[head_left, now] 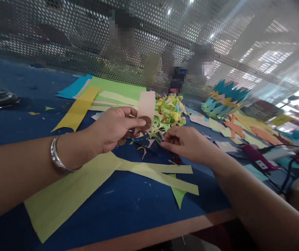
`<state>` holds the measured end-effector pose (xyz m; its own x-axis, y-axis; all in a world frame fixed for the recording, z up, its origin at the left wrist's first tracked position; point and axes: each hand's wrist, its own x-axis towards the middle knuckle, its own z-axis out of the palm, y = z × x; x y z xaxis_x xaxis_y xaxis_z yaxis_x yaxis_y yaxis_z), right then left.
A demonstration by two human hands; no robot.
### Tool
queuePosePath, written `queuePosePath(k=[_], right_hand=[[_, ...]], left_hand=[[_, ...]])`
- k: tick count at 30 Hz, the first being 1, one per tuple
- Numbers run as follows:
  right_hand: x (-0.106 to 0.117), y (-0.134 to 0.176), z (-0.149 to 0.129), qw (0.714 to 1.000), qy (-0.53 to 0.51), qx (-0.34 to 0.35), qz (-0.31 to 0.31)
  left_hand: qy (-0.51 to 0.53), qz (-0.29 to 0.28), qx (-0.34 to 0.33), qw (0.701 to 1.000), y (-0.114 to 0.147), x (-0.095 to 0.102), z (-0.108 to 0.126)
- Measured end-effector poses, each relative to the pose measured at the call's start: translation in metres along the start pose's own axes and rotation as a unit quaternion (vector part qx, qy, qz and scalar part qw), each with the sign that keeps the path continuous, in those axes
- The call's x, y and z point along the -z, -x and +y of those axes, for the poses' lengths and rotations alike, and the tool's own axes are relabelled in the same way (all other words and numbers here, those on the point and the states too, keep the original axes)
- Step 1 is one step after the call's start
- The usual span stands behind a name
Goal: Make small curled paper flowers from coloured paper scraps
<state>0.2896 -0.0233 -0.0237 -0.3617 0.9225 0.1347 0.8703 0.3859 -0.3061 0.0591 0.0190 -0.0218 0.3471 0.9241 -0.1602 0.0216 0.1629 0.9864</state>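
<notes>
My left hand (112,127), with a silver bangle on the wrist, pinches a pale pink paper strip (146,103) upright between thumb and fingers. A ridged brown round piece (146,122) lies against the strip by my thumb. A second brown round piece (122,141) shows below that hand. To the right, my right hand (182,141) is low over the table with its fingers curled together at the edge of the scraps; what they hold, if anything, is hidden. A heap of cut green and yellow paper scraps (170,109) lies just beyond both hands.
Long pale green paper strips (73,195) cross the blue table (128,212) in front. Yellow (77,108) and green sheets (118,87) lie behind. A jagged paper crown (225,99), orange cutouts (234,127) and a purple device (259,158) with cables are at right, beside another person's hand.
</notes>
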Motion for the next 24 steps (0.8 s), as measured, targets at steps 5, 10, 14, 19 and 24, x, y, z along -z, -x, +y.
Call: queuePosePath(k=[5, 10, 14, 19, 24], right_hand=[[-0.001, 0.002, -0.005, 0.999, 0.031, -0.024, -0.032], [-0.001, 0.000, -0.006, 0.996, -0.065, -0.030, 0.060], [-0.003, 0.000, -0.010, 0.987, -0.108, -0.005, 0.122], [-0.011, -0.001, -0.017, 0.971, -0.211, 0.012, 0.111], [-0.021, -0.001, -0.029, 0.848, -0.529, -0.021, 0.027]], left_hand=[[0.042, -0.004, -0.016, 0.999, 0.002, -0.005, 0.003], [0.078, -0.050, -0.031, 0.995, 0.002, -0.006, -0.003], [0.084, -0.070, -0.027, 0.994, 0.002, -0.007, -0.007], [0.115, -0.093, -0.054, 0.988, 0.004, -0.010, -0.005], [0.146, -0.111, -0.108, 0.977, 0.006, -0.011, -0.005]])
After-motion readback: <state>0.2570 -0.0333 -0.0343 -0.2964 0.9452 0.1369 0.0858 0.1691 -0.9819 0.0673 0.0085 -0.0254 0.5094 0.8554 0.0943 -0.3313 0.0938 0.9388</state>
